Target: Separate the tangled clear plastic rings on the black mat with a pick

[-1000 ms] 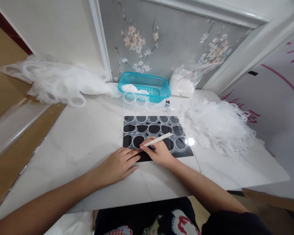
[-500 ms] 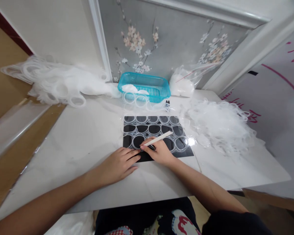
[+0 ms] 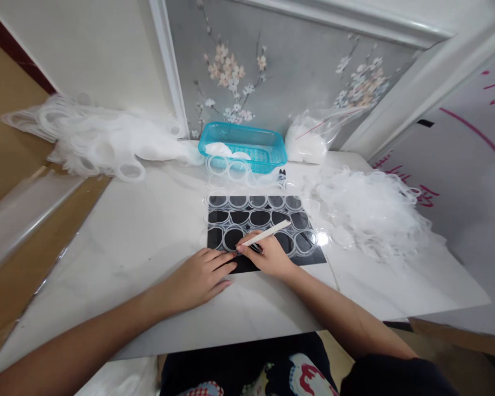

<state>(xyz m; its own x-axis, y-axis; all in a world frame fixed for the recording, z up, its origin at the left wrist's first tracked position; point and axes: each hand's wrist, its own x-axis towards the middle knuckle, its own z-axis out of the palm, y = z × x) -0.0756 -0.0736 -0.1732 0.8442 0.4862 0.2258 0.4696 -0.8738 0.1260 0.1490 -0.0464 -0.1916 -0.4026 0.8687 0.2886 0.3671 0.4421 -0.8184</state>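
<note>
My right hand (image 3: 268, 256) is closed in a pen-like grip around a slim, flat white tool (image 3: 270, 232), its upper end pointing up and right. Its tip is down at the near row of a clear plastic sheet with round cut-outs (image 3: 260, 218), lying over a black mat (image 3: 247, 266). What the tip touches is too small to make out. Palm down, my left hand (image 3: 204, 278) rests with fingers stretched out, their tips on the sheet and mat's near left part, close to the right fingertips.
Behind the mat is a blue plastic basket (image 3: 243, 132) with white pieces in it. A clear bag of white material (image 3: 309, 140) stands beside it. Heaps of ringed plastic scrap lie left (image 3: 103, 137) and right (image 3: 371, 212) on the white table (image 3: 119, 242).
</note>
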